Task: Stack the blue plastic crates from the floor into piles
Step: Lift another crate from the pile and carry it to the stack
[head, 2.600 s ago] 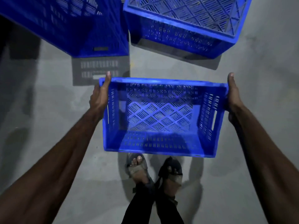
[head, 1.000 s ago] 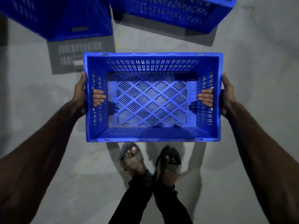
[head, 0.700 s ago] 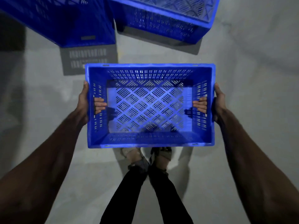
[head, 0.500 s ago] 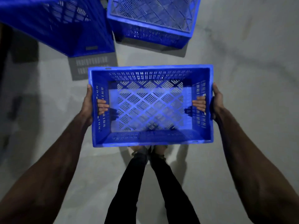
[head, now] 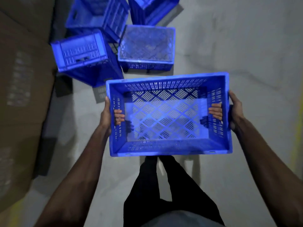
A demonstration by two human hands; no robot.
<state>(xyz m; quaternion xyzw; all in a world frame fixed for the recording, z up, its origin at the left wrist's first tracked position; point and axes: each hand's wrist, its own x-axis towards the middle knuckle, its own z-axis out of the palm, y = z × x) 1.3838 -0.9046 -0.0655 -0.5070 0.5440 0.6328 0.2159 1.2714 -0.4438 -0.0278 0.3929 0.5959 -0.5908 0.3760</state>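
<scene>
Observed: a person holds one blue plastic crate level, open side up, clear of the concrete floor and over their legs.

Left hand: closed around the crate's left end wall. The thumb lies along the outside and the fingers pass through the handle slot and curl inside.

Right hand: the same grip on the right end wall, with the fingers showing through that slot.

The held crate is empty, and its lattice base shows.

On the floor past its far rim stands an upright crate, open top up. Just to the left of that, a tipped crate shows a slotted wall. More blue crates stand behind these, blurred. Cardboard boxes line the floor's left edge.
</scene>
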